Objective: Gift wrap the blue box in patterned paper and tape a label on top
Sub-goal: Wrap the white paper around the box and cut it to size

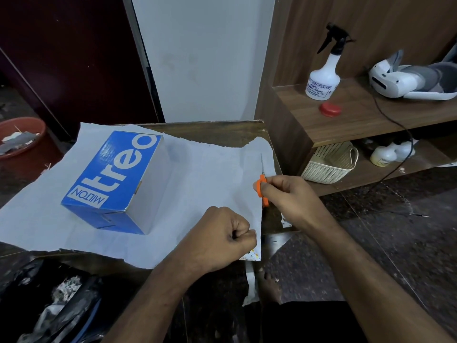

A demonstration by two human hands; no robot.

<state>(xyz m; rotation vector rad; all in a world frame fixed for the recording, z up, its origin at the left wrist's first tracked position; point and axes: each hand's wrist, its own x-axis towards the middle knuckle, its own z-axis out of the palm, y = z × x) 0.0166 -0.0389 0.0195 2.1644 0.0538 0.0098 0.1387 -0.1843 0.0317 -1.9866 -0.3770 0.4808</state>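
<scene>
From the head view, you see the blue box [111, 181] lying on a big sheet of paper [197, 184]. The paper is spread white side up over the small dark table [222, 131]. The box sits near the left side of the table, with the words "MILTON treo" on top.

Your left hand [222, 233] is curled tight and pinches the paper at its right edge, close to the front right corner of the table. Just under that hand a little bit of the paper's pattern [253, 256] peeks out.

Your right hand [289, 194] grips the orange scissors [261, 186] by the handles. The thin blades point away from you, along the right edge of the paper, near the right edge of the table.

On the wooden shelf [371, 120] to the right stand a white spray bottle [322, 78], a red lid [330, 109] and a white headset [405, 80]. A cream basket [329, 162] sits on the shelf below. A reddish tub [22, 134] is on the floor at the far left.
</scene>
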